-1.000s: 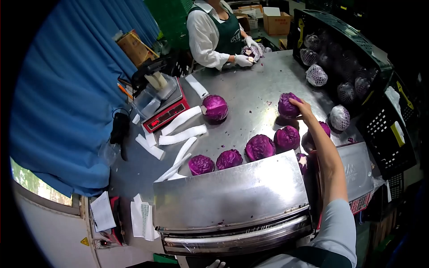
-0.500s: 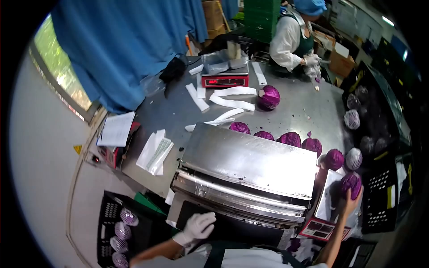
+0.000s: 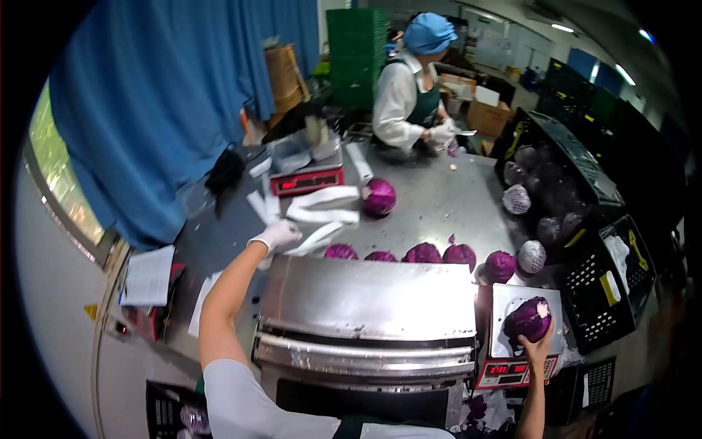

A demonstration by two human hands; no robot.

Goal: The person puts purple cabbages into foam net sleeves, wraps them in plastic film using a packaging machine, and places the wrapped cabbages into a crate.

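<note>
My right hand [image 3: 539, 351], bare, grips a red cabbage [image 3: 525, 320] from its near right side. This cabbage is over the pan of a red digital scale [image 3: 504, 373]; its pale cut stem faces up and right. Whether its weight rests on the pan I cannot tell. My left hand [image 3: 278, 235], in a white glove, is stretched forward past the steel machine, fingers extended at the near end of a white foam strip [image 3: 318, 238]. No held thing shows in it. Further white foam strips [image 3: 322, 196] lie just beyond.
A steel wrapping machine [image 3: 365, 300] stands before me, with several red cabbages [image 3: 422, 253] behind it. Another red scale [image 3: 307, 181] is farther back. Black crates [image 3: 599, 293] with netted cabbages [image 3: 516, 199] line the right. A co-worker [image 3: 409, 102] in a blue cap stands across the table.
My left hand has gone from in front of the machine forward to the foam strips. My right hand has brought the cabbage over the scale pan and turned its stem upward. The view has shifted.
</note>
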